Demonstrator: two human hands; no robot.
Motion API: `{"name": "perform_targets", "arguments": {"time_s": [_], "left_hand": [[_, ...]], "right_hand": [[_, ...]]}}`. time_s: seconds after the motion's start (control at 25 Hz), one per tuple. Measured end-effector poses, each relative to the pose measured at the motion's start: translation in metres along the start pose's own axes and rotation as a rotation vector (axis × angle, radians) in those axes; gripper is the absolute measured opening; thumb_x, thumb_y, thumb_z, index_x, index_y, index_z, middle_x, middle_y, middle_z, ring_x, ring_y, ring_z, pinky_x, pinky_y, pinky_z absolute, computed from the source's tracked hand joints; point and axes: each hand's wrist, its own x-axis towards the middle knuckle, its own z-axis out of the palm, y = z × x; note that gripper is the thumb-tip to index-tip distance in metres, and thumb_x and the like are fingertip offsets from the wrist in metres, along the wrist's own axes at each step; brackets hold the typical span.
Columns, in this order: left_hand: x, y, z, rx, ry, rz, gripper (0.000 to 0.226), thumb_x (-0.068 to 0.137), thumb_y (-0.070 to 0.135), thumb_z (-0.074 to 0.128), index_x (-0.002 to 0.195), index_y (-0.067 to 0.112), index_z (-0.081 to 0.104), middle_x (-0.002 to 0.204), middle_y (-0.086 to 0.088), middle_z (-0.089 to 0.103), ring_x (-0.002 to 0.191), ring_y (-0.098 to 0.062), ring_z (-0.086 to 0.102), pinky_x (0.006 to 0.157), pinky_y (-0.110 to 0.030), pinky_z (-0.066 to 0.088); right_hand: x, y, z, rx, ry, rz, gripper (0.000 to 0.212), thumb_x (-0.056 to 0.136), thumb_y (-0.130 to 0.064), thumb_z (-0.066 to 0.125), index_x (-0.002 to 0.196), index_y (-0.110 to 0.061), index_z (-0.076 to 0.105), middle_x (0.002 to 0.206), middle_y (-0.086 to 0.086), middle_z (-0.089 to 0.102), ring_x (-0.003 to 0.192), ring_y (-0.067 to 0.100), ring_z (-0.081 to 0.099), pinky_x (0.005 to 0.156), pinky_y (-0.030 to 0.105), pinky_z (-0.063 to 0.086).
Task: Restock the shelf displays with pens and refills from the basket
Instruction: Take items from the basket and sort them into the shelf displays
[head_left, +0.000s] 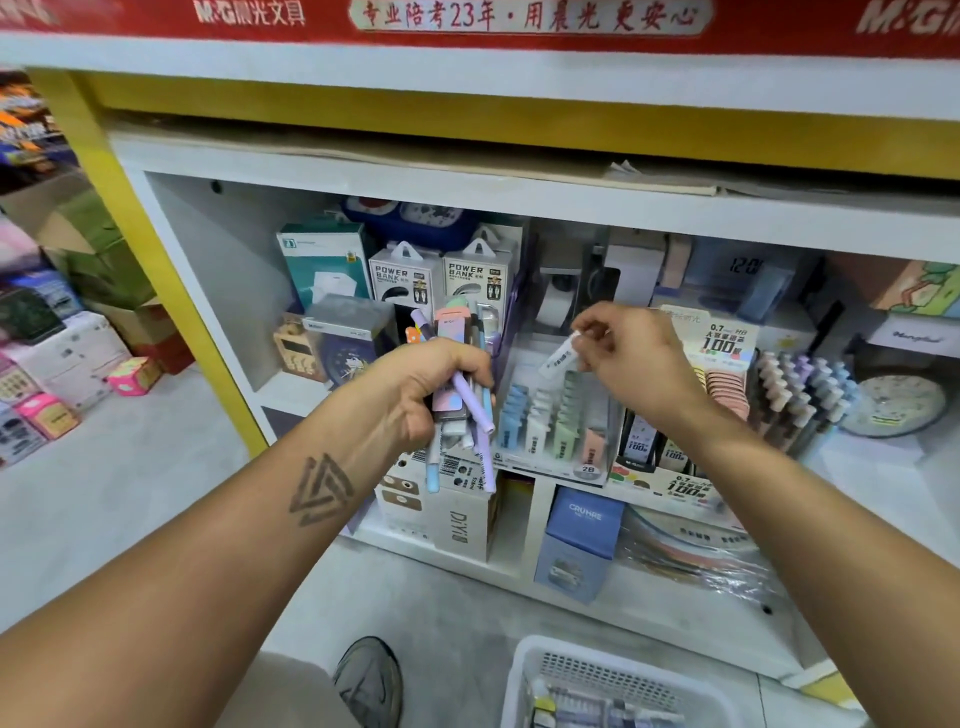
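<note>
My left hand (415, 387) grips a bundle of pens and refill packs (460, 400) in purple, blue and pink, held in front of the shelf. My right hand (631, 353) pinches a white refill tube (558, 358) above a clear display tray (558, 467) with rows of blue, white, green and pink refill cases. To its right stands a lead refill display box (675, 480) marked 0.7 and 100. A white basket (524, 675) with more stock sits on the floor at the bottom.
Power bank boxes (441, 275) and other packaged goods fill the back of the shelf. A rack of pastel pens (802, 395) and a round clock (893, 402) stand at right. My shoe (370, 680) is beside the basket. Boxes lie on the floor at left.
</note>
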Motion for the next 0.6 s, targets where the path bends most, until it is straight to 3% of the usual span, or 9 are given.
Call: {"name": "perform_targets", "arguments": {"time_s": [0.16, 0.28, 0.52, 0.6], "left_hand": [[0.002, -0.002, 0.004, -0.001, -0.017, -0.013, 0.022, 0.072, -0.005, 0.060, 0.053, 0.005, 0.055, 0.053, -0.013, 0.057, 0.038, -0.027, 0.055, 0.042, -0.030, 0.050], [0.004, -0.003, 0.005, -0.002, -0.020, -0.006, 0.019, 0.071, -0.005, 0.060, 0.057, 0.005, 0.055, 0.057, -0.013, 0.057, 0.039, -0.028, 0.056, 0.041, -0.030, 0.049], [0.003, -0.005, 0.005, -0.008, -0.038, -0.009, 0.012, 0.072, -0.005, 0.061, 0.067, 0.004, 0.058, 0.067, -0.016, 0.060, 0.045, -0.030, 0.059, 0.046, -0.034, 0.053], [0.003, -0.005, 0.006, -0.018, -0.039, -0.012, 0.009, 0.072, -0.005, 0.062, 0.073, 0.004, 0.059, 0.074, -0.017, 0.060, 0.049, -0.031, 0.059, 0.049, -0.036, 0.054]], "right_hand": [[-0.006, 0.000, 0.019, -0.284, -0.105, -0.172, 0.008, 0.095, -0.013, 0.065, 0.101, -0.016, 0.062, 0.087, 0.006, 0.069, 0.078, 0.024, 0.064, 0.071, 0.040, 0.057], [-0.006, 0.003, 0.025, -0.325, -0.148, -0.184, 0.007, 0.094, -0.014, 0.066, 0.092, -0.015, 0.060, 0.084, 0.005, 0.067, 0.078, 0.027, 0.063, 0.069, 0.040, 0.054], [-0.006, 0.002, 0.029, -0.397, -0.206, -0.146, 0.003, 0.093, -0.015, 0.065, 0.092, -0.019, 0.065, 0.089, 0.003, 0.069, 0.083, 0.028, 0.064, 0.071, 0.041, 0.055], [-0.006, -0.001, 0.032, -0.495, -0.267, -0.140, 0.016, 0.091, -0.008, 0.060, 0.096, -0.020, 0.071, 0.096, 0.004, 0.070, 0.090, 0.030, 0.065, 0.075, 0.042, 0.056]]}}
